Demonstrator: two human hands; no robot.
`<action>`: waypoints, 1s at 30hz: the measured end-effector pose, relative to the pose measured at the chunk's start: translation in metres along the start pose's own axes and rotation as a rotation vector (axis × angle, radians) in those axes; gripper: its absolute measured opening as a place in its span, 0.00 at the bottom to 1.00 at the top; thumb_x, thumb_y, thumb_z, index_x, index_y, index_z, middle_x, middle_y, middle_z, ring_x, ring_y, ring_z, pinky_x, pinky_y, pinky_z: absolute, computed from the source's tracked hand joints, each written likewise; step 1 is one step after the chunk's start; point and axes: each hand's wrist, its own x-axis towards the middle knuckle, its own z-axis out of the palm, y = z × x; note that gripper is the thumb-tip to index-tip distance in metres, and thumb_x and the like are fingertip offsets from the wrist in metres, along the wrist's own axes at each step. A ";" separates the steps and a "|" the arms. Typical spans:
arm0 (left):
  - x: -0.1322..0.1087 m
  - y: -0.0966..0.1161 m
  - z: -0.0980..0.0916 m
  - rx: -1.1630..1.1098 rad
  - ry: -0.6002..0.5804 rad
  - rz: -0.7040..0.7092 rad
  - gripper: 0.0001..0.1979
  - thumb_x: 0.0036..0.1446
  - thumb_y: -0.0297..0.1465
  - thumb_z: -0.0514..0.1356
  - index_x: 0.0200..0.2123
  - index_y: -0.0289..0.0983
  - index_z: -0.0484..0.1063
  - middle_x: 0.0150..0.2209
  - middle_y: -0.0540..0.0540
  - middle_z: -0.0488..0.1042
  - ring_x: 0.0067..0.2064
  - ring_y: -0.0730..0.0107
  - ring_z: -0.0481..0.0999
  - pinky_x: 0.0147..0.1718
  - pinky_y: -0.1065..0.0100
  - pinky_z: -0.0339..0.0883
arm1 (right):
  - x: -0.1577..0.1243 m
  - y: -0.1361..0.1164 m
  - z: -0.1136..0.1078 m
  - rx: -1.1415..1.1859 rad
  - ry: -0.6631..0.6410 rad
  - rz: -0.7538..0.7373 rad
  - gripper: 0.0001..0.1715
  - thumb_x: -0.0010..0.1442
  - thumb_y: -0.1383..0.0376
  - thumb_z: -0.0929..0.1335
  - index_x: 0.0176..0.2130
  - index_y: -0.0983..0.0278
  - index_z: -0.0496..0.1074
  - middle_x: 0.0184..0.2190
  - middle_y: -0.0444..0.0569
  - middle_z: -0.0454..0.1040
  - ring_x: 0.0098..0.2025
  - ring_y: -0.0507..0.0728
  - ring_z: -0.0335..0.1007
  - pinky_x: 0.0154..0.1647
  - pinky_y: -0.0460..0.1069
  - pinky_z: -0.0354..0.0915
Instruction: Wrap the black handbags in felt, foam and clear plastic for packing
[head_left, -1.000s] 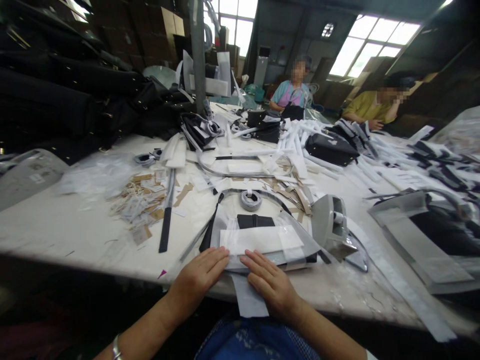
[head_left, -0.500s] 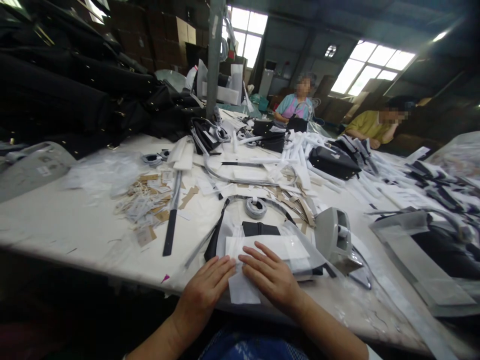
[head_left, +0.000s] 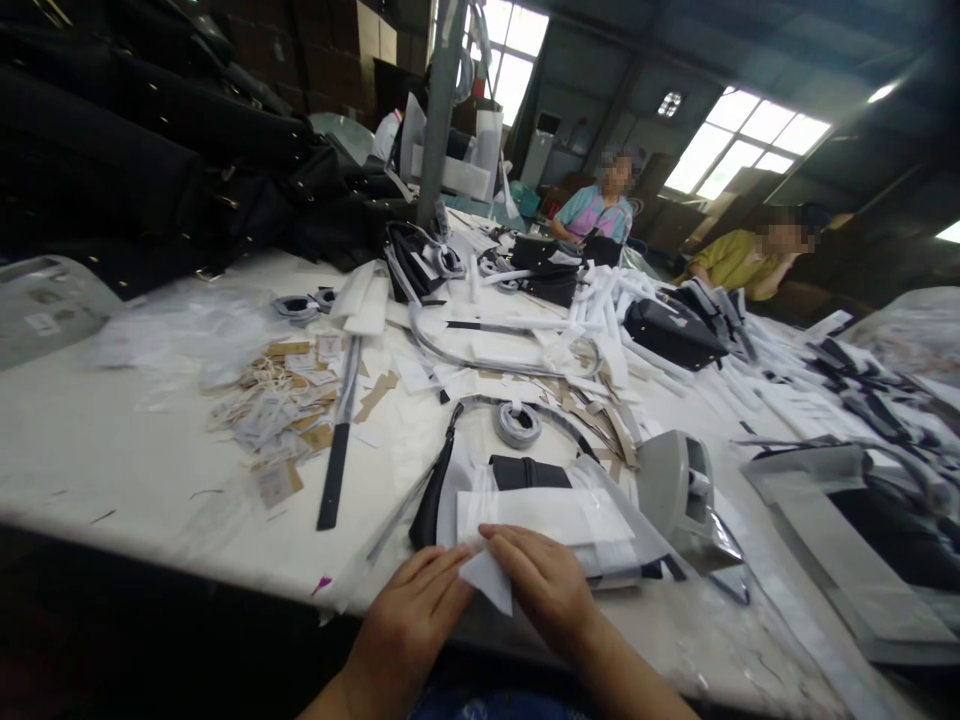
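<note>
A black handbag (head_left: 427,505) lies on the table in front of me, its strap (head_left: 559,415) curving out behind it. Translucent wrapping and a white foam-like sheet (head_left: 547,508) cover its front. Both my left hand (head_left: 420,605) and my right hand (head_left: 541,585) are at the near edge of the bag, fingers pressed together. Between them they grip a thin white paper (head_left: 491,580), whose loose end sticks up toward me. My thumbs are hidden. A coiled, wrapped strap (head_left: 517,425) rests just beyond the bag.
A grey tape dispenser (head_left: 675,485) stands right of the bag. To the left lie a black strap (head_left: 335,475), paper tags (head_left: 281,415) and clear plastic bags (head_left: 195,330). Another wrapped bag (head_left: 892,510) is at the right. Two people sit across the table.
My fingers have drawn in and curled at the bag's near edge. The paper's end, which hung flat toward me, is now bent up between my hands. The view has shifted slightly.
</note>
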 end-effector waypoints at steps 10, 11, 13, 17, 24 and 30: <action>-0.006 -0.006 0.002 -0.089 -0.118 -0.073 0.16 0.69 0.23 0.47 0.55 0.34 0.68 0.46 0.46 0.79 0.49 0.71 0.77 0.56 0.66 0.65 | 0.007 -0.005 0.007 0.082 -0.134 0.463 0.16 0.65 0.74 0.60 0.47 0.61 0.70 0.40 0.49 0.77 0.42 0.55 0.76 0.41 0.46 0.71; -0.006 -0.006 0.003 -0.094 -0.124 -0.073 0.16 0.69 0.23 0.47 0.55 0.34 0.68 0.46 0.46 0.79 0.49 0.71 0.77 0.56 0.66 0.64 | 0.009 -0.006 0.007 0.076 -0.160 0.493 0.14 0.65 0.73 0.61 0.46 0.60 0.70 0.40 0.49 0.77 0.42 0.56 0.75 0.41 0.46 0.70; -0.006 -0.008 0.003 -0.092 -0.123 -0.071 0.16 0.69 0.23 0.48 0.54 0.35 0.68 0.46 0.47 0.79 0.49 0.71 0.77 0.56 0.66 0.64 | 0.012 -0.007 0.008 0.049 -0.208 0.551 0.11 0.65 0.71 0.62 0.44 0.59 0.70 0.39 0.48 0.76 0.41 0.56 0.74 0.39 0.46 0.68; -0.005 -0.009 0.002 -0.084 -0.147 -0.061 0.17 0.69 0.23 0.47 0.55 0.35 0.68 0.47 0.46 0.79 0.49 0.70 0.77 0.56 0.65 0.65 | 0.018 -0.008 0.013 -0.037 -0.253 0.649 0.07 0.67 0.67 0.63 0.38 0.59 0.70 0.37 0.47 0.75 0.39 0.56 0.73 0.37 0.47 0.65; 0.003 -0.011 -0.006 -0.071 -0.173 -0.028 0.18 0.70 0.26 0.45 0.56 0.39 0.69 0.47 0.47 0.78 0.48 0.70 0.77 0.50 0.68 0.69 | 0.026 -0.006 0.017 -0.065 -0.305 0.739 0.06 0.66 0.66 0.65 0.35 0.61 0.70 0.42 0.46 0.71 0.34 0.52 0.71 0.32 0.46 0.61; 0.008 -0.011 -0.010 -0.029 -0.200 0.026 0.19 0.66 0.22 0.47 0.54 0.37 0.70 0.46 0.45 0.79 0.45 0.67 0.78 0.47 0.67 0.71 | 0.036 -0.004 0.018 -0.127 -0.384 0.815 0.07 0.65 0.65 0.66 0.34 0.62 0.71 0.41 0.46 0.72 0.32 0.51 0.70 0.29 0.46 0.57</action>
